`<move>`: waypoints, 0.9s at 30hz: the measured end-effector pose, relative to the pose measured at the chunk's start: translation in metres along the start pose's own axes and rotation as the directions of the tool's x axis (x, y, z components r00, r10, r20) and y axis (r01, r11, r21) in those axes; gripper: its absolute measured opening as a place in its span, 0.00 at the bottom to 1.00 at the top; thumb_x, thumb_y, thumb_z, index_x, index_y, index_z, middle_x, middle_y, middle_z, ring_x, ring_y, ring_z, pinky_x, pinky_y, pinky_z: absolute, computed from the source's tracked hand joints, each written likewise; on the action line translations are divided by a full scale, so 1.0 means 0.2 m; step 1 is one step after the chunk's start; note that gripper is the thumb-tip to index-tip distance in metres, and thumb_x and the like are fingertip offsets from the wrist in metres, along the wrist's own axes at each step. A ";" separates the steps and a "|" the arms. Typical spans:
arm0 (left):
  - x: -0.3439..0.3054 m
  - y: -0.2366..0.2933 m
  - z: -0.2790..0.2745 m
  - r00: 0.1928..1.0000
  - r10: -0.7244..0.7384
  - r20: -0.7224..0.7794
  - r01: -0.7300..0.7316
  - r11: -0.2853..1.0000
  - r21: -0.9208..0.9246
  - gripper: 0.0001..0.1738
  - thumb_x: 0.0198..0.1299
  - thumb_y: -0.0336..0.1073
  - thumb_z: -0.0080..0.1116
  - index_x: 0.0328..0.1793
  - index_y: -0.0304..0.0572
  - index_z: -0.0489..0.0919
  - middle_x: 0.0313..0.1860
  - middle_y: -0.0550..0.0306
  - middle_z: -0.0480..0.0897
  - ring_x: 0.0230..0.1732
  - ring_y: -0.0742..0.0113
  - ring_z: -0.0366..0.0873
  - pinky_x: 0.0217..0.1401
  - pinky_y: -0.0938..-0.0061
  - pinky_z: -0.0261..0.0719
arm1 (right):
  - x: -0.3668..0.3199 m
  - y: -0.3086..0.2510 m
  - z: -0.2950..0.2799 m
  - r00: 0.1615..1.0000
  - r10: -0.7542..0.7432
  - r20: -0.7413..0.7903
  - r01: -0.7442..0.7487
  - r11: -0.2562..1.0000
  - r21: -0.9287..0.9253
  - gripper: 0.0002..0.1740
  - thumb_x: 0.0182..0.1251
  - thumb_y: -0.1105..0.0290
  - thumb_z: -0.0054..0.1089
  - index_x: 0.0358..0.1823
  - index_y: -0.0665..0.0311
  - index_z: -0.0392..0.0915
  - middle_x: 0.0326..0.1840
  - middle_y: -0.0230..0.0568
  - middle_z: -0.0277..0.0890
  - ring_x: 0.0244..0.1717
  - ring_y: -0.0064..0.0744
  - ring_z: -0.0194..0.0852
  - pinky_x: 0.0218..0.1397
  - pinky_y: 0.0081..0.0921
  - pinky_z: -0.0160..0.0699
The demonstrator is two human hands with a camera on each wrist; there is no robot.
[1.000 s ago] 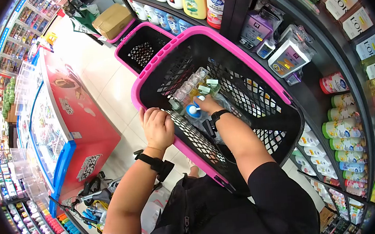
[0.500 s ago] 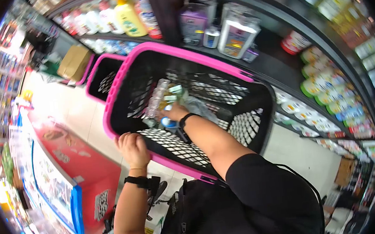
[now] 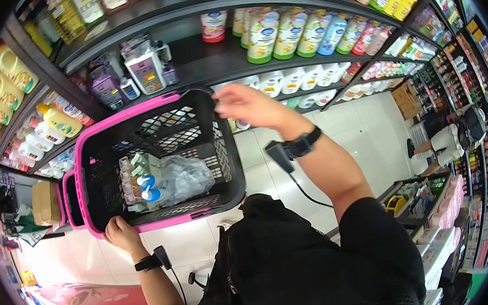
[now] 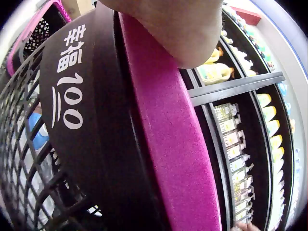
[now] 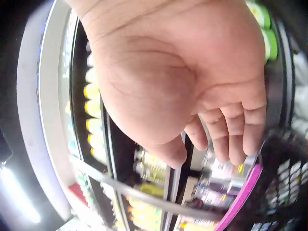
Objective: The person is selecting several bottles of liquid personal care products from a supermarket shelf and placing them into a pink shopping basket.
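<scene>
A black shopping basket with a pink rim stands in front of me in the head view. My left hand grips its pink rim at the near left corner; the left wrist view shows the heel of that hand over the rim. In the basket lie two bottles with blue-and-white tops, a row of clear-capped bottles and a crumpled clear plastic bag. My right hand hovers by the basket's right end. In the right wrist view its palm shows, fingers loosely extended, holding nothing.
Beyond the basket run dark shelves with bottles and a purple-and-white boxed set. A cardboard box sits at left. A red freezer stands at lower left. Another person is at far right.
My right hand has come up out of the basket, away from the bottles, to its right end. My left hand stays on the rim. The head view has turned to the right.
</scene>
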State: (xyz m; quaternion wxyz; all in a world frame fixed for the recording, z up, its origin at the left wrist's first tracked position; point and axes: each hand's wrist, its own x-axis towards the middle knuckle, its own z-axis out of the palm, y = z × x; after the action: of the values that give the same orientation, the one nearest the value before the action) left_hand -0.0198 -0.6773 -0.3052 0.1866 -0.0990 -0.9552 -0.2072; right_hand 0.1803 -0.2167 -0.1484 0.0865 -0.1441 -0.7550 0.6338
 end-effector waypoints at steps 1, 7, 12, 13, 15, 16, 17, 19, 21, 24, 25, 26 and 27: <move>0.00 0.01 -0.02 1.000 0.002 0.009 -0.002 1.000 0.023 0.15 0.68 0.44 0.53 0.42 0.44 0.87 0.44 0.55 0.87 0.54 0.53 0.79 0.78 0.50 0.56 | -0.15 0.06 -0.13 0.988 0.118 -0.102 -0.117 0.993 0.014 0.23 0.73 0.61 0.65 0.65 0.58 0.73 0.50 0.33 0.82 0.49 0.22 0.81 0.43 0.20 0.78; -0.01 0.03 -0.10 0.987 -0.014 0.163 0.021 0.999 -0.043 0.13 0.67 0.40 0.57 0.45 0.40 0.85 0.43 0.51 0.87 0.51 0.54 0.80 0.69 0.56 0.67 | -0.90 1.15 -0.68 0.602 0.494 -0.628 -0.332 0.870 0.366 0.10 0.68 0.65 0.61 0.42 0.65 0.78 0.27 0.33 0.77 0.27 0.24 0.77 0.27 0.24 0.75; -0.13 0.29 -0.11 0.989 -0.006 0.151 0.067 0.915 -0.398 0.11 0.69 0.34 0.57 0.47 0.32 0.81 0.39 0.53 0.83 0.40 0.65 0.79 0.46 0.69 0.78 | -1.76 2.29 -0.64 0.450 0.776 -0.442 -0.887 0.330 -0.323 0.20 0.69 0.51 0.60 0.42 0.61 0.84 0.37 0.47 0.87 0.42 0.49 0.86 0.46 0.44 0.83; -0.16 0.46 -0.14 0.991 0.004 0.135 0.056 0.897 -0.438 0.11 0.70 0.34 0.56 0.47 0.32 0.81 0.39 0.54 0.83 0.39 0.67 0.78 0.45 0.70 0.78 | -1.89 2.31 -0.60 0.389 0.858 -0.335 -0.899 0.274 -0.341 0.20 0.68 0.51 0.60 0.41 0.62 0.84 0.36 0.46 0.87 0.40 0.48 0.85 0.44 0.43 0.82; -0.17 0.84 -0.15 0.990 0.034 0.134 0.051 0.813 -0.580 0.07 0.71 0.30 0.54 0.44 0.34 0.80 0.37 0.59 0.80 0.38 0.75 0.75 0.43 0.77 0.74 | -2.11 2.39 -0.54 0.261 0.944 -0.203 -0.945 0.207 -0.253 0.19 0.68 0.52 0.62 0.41 0.63 0.83 0.34 0.45 0.85 0.37 0.45 0.83 0.41 0.42 0.80; -0.17 1.01 -0.14 0.979 0.079 0.186 0.053 0.788 -0.613 0.06 0.71 0.29 0.54 0.44 0.34 0.79 0.37 0.59 0.80 0.39 0.75 0.75 0.43 0.78 0.73 | -2.17 2.43 -0.54 0.208 0.964 -0.164 -0.966 0.176 -0.189 0.19 0.67 0.52 0.62 0.40 0.64 0.83 0.34 0.44 0.84 0.35 0.43 0.82 0.39 0.41 0.80; -0.16 1.24 -0.15 0.965 0.121 0.233 0.060 0.763 -0.644 0.05 0.70 0.28 0.54 0.44 0.34 0.79 0.37 0.60 0.80 0.39 0.75 0.74 0.43 0.78 0.73 | -2.21 2.45 -0.58 0.159 0.978 -0.137 -0.983 0.143 -0.118 0.19 0.67 0.53 0.63 0.40 0.65 0.82 0.33 0.43 0.83 0.33 0.42 0.81 0.37 0.40 0.79; -0.16 1.74 -0.17 0.927 0.341 0.153 -0.184 0.773 -0.607 0.05 0.65 0.25 0.57 0.45 0.34 0.81 0.40 0.54 0.83 0.44 0.66 0.80 0.50 0.73 0.76 | -2.21 2.46 -0.71 0.094 0.989 -0.117 -0.995 0.099 0.033 0.20 0.66 0.54 0.64 0.39 0.66 0.82 0.31 0.42 0.82 0.30 0.39 0.80 0.34 0.38 0.77; -0.16 2.26 -0.17 0.841 0.529 0.111 -0.340 0.677 -0.653 0.08 0.60 0.23 0.60 0.45 0.34 0.81 0.42 0.49 0.85 0.46 0.56 0.83 0.54 0.67 0.78 | -2.10 2.46 -0.91 0.091 0.983 -0.162 -0.971 0.123 0.203 0.20 0.66 0.54 0.66 0.38 0.68 0.81 0.29 0.40 0.80 0.26 0.36 0.78 0.30 0.37 0.76; -0.15 2.87 -0.14 0.627 0.775 -0.085 -0.592 0.402 -0.698 0.10 0.56 0.24 0.63 0.45 0.35 0.81 0.44 0.45 0.84 0.49 0.45 0.83 0.56 0.61 0.79 | -1.89 2.43 -1.23 0.213 0.937 -0.276 -0.809 0.327 0.489 0.14 0.67 0.67 0.61 0.42 0.75 0.80 0.26 0.45 0.78 0.24 0.39 0.77 0.28 0.38 0.75; -0.16 3.03 -0.14 0.595 0.794 -0.122 -0.605 0.343 -0.718 0.10 0.56 0.24 0.64 0.45 0.35 0.81 0.45 0.45 0.84 0.49 0.44 0.82 0.56 0.59 0.79 | -1.81 2.41 -1.35 0.273 0.913 -0.304 -0.757 0.399 0.517 0.14 0.68 0.68 0.60 0.41 0.75 0.79 0.26 0.44 0.77 0.24 0.38 0.76 0.27 0.37 0.74; -0.17 3.17 -0.15 0.560 0.817 -0.137 -0.607 0.292 -0.739 0.10 0.56 0.25 0.64 0.45 0.35 0.81 0.45 0.44 0.84 0.49 0.44 0.82 0.56 0.59 0.79 | -1.74 2.37 -1.46 0.347 0.879 -0.326 -0.672 0.476 0.568 0.13 0.68 0.68 0.60 0.40 0.74 0.78 0.25 0.41 0.75 0.22 0.35 0.74 0.24 0.31 0.73; -0.18 3.29 -0.15 0.523 0.838 -0.152 -0.607 0.241 -0.757 0.10 0.56 0.25 0.64 0.45 0.35 0.81 0.44 0.44 0.84 0.50 0.44 0.82 0.56 0.59 0.79 | -1.68 2.36 -1.57 0.387 0.855 -0.345 -0.618 0.518 0.592 0.12 0.68 0.68 0.60 0.43 0.73 0.77 0.28 0.41 0.76 0.24 0.32 0.76 0.24 0.28 0.74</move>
State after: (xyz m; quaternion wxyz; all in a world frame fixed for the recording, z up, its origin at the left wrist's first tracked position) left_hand 0.1978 -0.1055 -0.0577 0.0639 -0.6273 -0.6371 -0.4434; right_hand 0.6465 0.0397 -0.5367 0.0491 -0.6445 -0.4011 0.6491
